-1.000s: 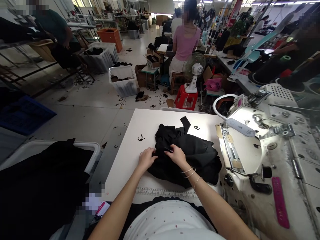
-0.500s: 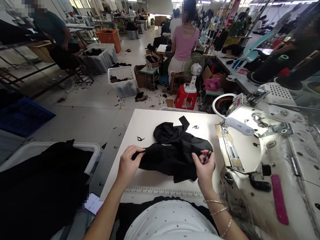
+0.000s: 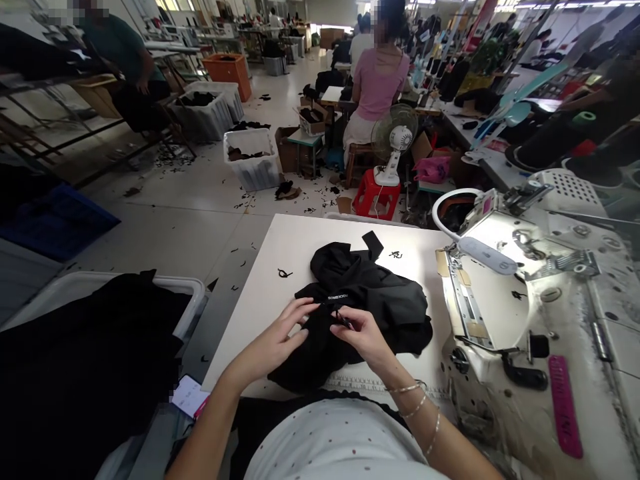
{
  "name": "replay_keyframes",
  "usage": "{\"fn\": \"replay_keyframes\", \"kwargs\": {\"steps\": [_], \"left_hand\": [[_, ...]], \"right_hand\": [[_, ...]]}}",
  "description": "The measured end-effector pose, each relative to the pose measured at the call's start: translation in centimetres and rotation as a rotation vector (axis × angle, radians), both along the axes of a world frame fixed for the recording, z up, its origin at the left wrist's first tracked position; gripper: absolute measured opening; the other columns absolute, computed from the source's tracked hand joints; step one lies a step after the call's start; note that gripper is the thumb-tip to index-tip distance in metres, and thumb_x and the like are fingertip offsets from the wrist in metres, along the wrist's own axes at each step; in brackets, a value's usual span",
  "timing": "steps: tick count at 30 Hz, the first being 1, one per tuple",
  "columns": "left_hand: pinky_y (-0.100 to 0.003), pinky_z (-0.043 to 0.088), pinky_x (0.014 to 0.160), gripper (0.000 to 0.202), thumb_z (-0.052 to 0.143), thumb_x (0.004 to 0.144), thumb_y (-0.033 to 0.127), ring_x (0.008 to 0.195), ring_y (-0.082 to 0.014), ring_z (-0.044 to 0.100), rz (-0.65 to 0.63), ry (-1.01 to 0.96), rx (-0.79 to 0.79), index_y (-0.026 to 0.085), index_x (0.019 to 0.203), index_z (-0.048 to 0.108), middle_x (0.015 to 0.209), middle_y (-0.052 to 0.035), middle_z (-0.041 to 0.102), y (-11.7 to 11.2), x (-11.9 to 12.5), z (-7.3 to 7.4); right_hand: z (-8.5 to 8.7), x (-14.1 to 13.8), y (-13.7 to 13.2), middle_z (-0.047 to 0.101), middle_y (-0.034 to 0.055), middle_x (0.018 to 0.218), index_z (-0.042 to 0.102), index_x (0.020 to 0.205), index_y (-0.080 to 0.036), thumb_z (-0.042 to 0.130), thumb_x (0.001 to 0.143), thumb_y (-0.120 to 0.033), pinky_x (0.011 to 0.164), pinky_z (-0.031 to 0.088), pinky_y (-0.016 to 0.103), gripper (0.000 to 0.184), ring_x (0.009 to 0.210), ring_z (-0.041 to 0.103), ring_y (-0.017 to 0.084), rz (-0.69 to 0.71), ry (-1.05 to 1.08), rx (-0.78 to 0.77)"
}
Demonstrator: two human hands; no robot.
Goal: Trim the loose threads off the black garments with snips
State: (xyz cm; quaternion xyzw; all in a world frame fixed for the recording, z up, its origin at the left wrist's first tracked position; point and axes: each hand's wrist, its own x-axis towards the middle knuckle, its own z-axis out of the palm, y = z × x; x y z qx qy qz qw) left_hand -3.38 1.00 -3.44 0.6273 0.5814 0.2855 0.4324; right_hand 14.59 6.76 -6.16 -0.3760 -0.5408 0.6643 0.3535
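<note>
A black garment (image 3: pixel 400 300) with small white lettering lies bunched on the white tabletop (image 3: pixel 250 320). My left hand (image 3: pixel 273 343) rests at its near left side, fingers stretched and thumb apart, fingertips touching the cloth just left of the lettering. Close beside it, my right hand (image 3: pixel 367 337) is closed around a small dark tool (image 3: pixel 344 320), its tip at the cloth below the lettering. Too little of the tool shows to name its kind. A black strip of the garment sticks out at the far side.
On the right stands a white sewing machine (image 3: pixel 555 320) with a lamp (image 3: pixel 487 257). At left, a white bin (image 3: pixel 195 287) holds black cloth, with a phone (image 3: pixel 190 397) beside it. Thread scraps (image 3: pixel 284 273) lie on the table. Beyond are a fan (image 3: pixel 397 143) and a seated co-worker (image 3: pixel 380 77).
My right hand has moved left from the garment's right edge to near the lettering. My left hand has let go of the left edge and come inward. The cloth's near left part now hangs lower.
</note>
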Motion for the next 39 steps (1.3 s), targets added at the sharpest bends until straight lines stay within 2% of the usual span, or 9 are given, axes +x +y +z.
{"fn": "replay_keyframes", "kwargs": {"steps": [2,4,6,9,14,21,25,30,39], "left_hand": [[-0.024,0.046,0.083,0.028,0.048,0.081,0.03,0.104,-0.0156,0.052,-0.022,0.037,0.041,0.027,0.108,0.053,0.129,-0.0028,0.044,0.4,0.7,-0.1],[-0.022,0.046,0.073,0.016,0.051,0.08,0.025,0.086,-0.0131,0.055,0.042,0.079,0.156,0.023,0.094,0.057,0.103,-0.0015,0.056,0.9,1.4,-0.3],[-0.02,0.043,0.068,0.006,0.049,0.08,0.019,0.075,-0.0113,0.054,0.119,0.102,0.283,0.02,0.082,0.055,0.08,0.0012,0.057,1.3,1.9,-0.5],[-0.019,0.042,0.072,0.013,0.043,0.084,0.016,0.078,-0.0103,0.054,0.088,0.092,0.374,0.02,0.088,0.055,0.082,0.0009,0.056,1.4,2.1,-0.4],[-0.018,0.042,0.071,0.028,0.032,0.087,0.015,0.078,-0.0091,0.055,-0.065,0.138,0.292,0.022,0.092,0.059,0.089,-0.001,0.053,0.8,1.7,0.3],[-0.023,0.04,0.078,0.012,0.043,0.081,0.019,0.088,-0.0144,0.056,0.112,0.045,0.25,0.02,0.084,0.055,0.09,-0.0016,0.06,0.7,2.1,-0.6],[-0.022,0.04,0.069,0.009,0.046,0.079,0.024,0.077,-0.0137,0.056,0.265,-0.149,0.151,0.019,0.079,0.053,0.078,0.0001,0.059,0.6,2.5,-1.3],[-0.019,0.038,0.063,0.01,0.052,0.073,0.027,0.069,-0.0112,0.05,0.36,-0.307,0.109,0.017,0.073,0.052,0.07,0.0014,0.052,0.6,2.5,-1.0],[-0.016,0.031,0.052,0.015,0.057,0.073,0.031,0.058,-0.0073,0.043,0.37,-0.48,0.023,0.018,0.075,0.051,0.065,0.0036,0.048,0.9,2.4,-0.9]], "right_hand": [[0.5,0.4,-0.3,0.058,0.0001,0.071,0.065,0.071,-0.017,0.07,0.056,-0.023,0.071,0.039,0.028,0.018,0.071,0.051,0.015,-0.001,-0.009,-0.071],[0.7,0.8,-0.4,0.058,0.0001,0.07,0.064,0.07,-0.017,0.071,0.055,-0.024,0.071,0.039,0.028,0.018,0.071,0.051,0.015,-0.018,-0.04,-0.107],[0.4,1.2,-0.4,0.057,-0.0007,0.067,0.062,0.066,-0.016,0.071,0.055,-0.025,0.068,0.039,0.027,0.016,0.068,0.049,0.014,-0.051,-0.081,-0.102],[-0.3,1.7,-0.4,0.053,-0.0017,0.061,0.061,0.062,-0.015,0.07,0.056,-0.027,0.062,0.037,0.025,0.016,0.062,0.046,0.011,-0.084,-0.12,-0.079],[-0.9,1.8,-0.7,0.052,-0.0014,0.059,0.063,0.065,-0.015,0.067,0.057,-0.028,0.056,0.034,0.024,0.016,0.059,0.043,0.011,-0.072,-0.135,-0.09],[0.2,1.6,-0.5,0.046,-0.0026,0.058,0.058,0.065,-0.014,0.064,0.061,-0.028,0.055,0.03,0.023,0.015,0.057,0.039,0.009,0.017,-0.221,-0.052],[0.5,2.3,-0.3,0.04,-0.0036,0.06,0.057,0.076,-0.015,0.062,0.07,-0.04,0.05,0.026,0.022,0.026,0.054,0.032,0.008,0.111,-0.219,0.005],[0.6,3.6,-0.5,0.022,-0.0061,0.059,0.052,0.091,-0.017,0.043,0.084,-0.054,0.042,0.015,0.021,0.038,0.048,0.018,0.007,0.193,-0.121,0.005],[1.1,3.6,-0.2,0.038,-0.0024,0.061,0.058,0.089,-0.016,0.04,0.087,-0.051,0.045,0.024,0.022,0.039,0.051,0.031,0.008,0.207,-0.19,0.114]]}}
